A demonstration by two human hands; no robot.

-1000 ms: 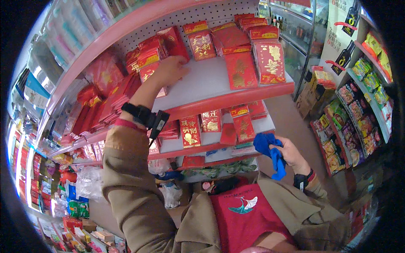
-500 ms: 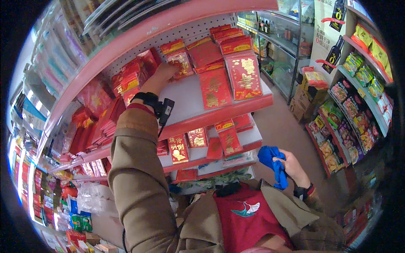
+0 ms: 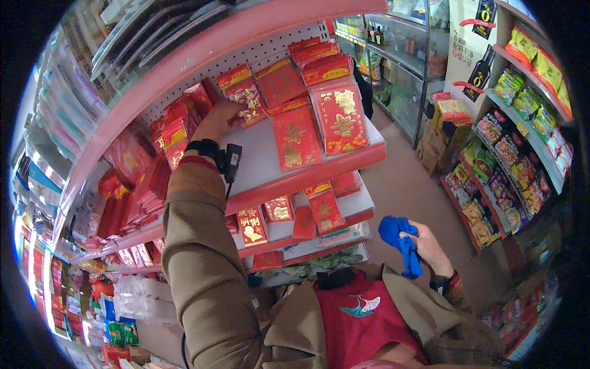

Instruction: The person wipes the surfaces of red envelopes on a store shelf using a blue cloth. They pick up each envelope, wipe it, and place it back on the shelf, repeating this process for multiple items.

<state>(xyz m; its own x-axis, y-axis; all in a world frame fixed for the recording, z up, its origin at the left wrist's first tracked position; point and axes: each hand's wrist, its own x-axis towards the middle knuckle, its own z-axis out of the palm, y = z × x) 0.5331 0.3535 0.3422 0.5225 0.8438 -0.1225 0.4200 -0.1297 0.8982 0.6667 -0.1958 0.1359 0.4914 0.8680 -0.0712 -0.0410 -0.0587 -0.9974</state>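
My left hand [image 3: 220, 118] reaches onto the upper shelf. Its fingers are bent at the left edge of a pack of red envelopes [image 3: 249, 106] with gold characters and seem to grip it; the hand partly hides the contact. Larger red envelopes [image 3: 296, 140] lie to the right of this pack, and a thick gold-printed stack [image 3: 342, 120] sits beside them at the shelf's end. Low on the right, away from the shelf, my right hand [image 3: 431, 247] is closed around a crumpled blue cloth [image 3: 401, 238] that hangs down from the fingers.
The red shelf edge [image 3: 307, 175] runs below my left forearm. More red envelopes [image 3: 252, 225] fill the lower shelf, and red packets [image 3: 147, 190] crowd the left. Across the aisle stand cardboard boxes [image 3: 437, 140], a glass-fronted cabinet [image 3: 402, 80] and a rack of bagged food [image 3: 513, 157].
The whole view has shifted slightly, so the shelf appears a little further left and lower. Both hands stay about where they were; the blue cloth remains in my right hand.
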